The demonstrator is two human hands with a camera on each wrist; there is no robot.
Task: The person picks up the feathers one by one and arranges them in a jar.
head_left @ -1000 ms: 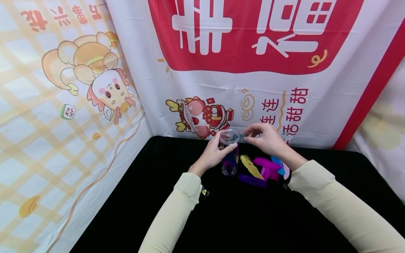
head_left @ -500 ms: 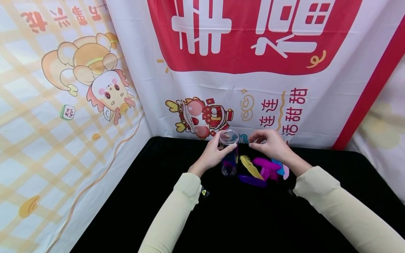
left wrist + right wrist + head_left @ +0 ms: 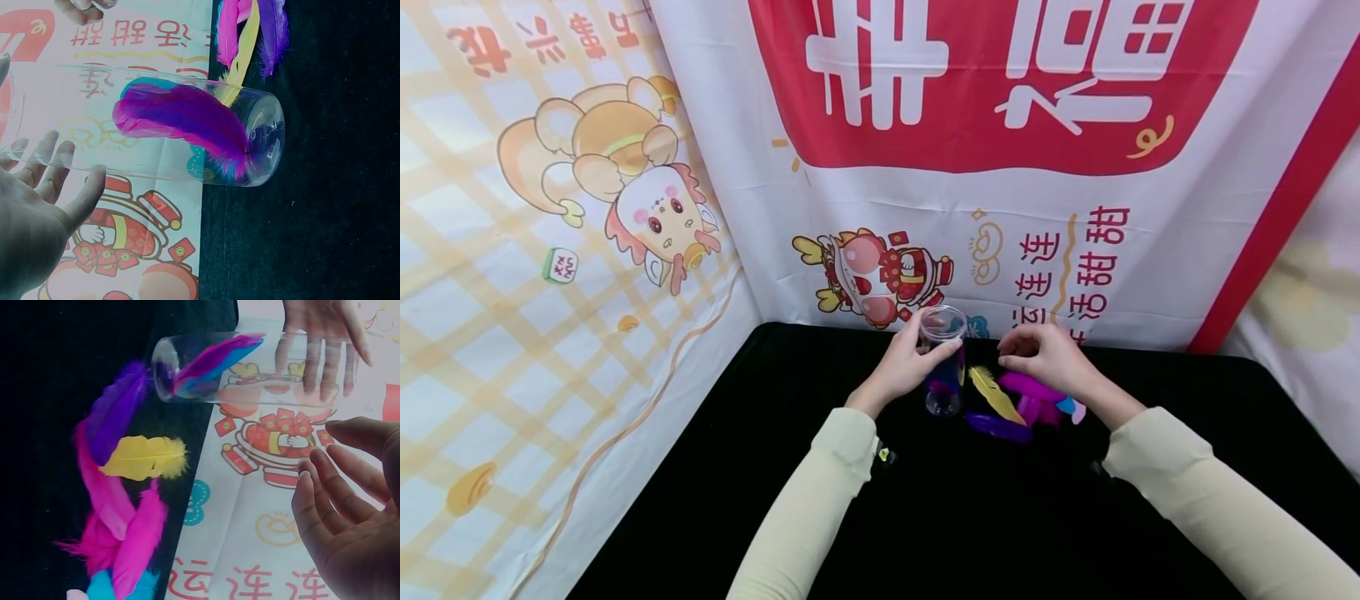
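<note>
Jar (image 3: 943, 403) is in the left hand (image 3: 895, 367); thumb on the near side, fingers wrapped round the upper part just under the rim; jar stands roughly upright, mouth up, base over the black cloth (image 3: 985, 517); can't tell if base and cloth touch; feathers inside (image 3: 178, 119), pink-purple with blue at the edges, sit below the grip, running from the base to about mid-jar. Right hand (image 3: 1048, 358) is to the right of the grip, apart from the jar, above the loose feathers; fingers loosely bent, thumb tip clear of the fingertips, so hand is relaxed rather than gripping. Loose feathers lie on the cloth, right of and lower than the grip; yellow one (image 3: 996, 397) is nearest the jar, tip just beside it; purple one (image 3: 998, 427) lies on the person's side of it, one end over the yellow's end in the right wrist view; pink ones (image 3: 1037, 408) heap further right, overlapping; blue (image 3: 1066, 406) shows partly under the pink; pale pink (image 3: 1078, 412) is at the far right end. White backdrop with red print (image 3: 880, 200) hangs behind both hands; checked cloth (image 3: 467, 333) hangs well left of the grip.
</note>
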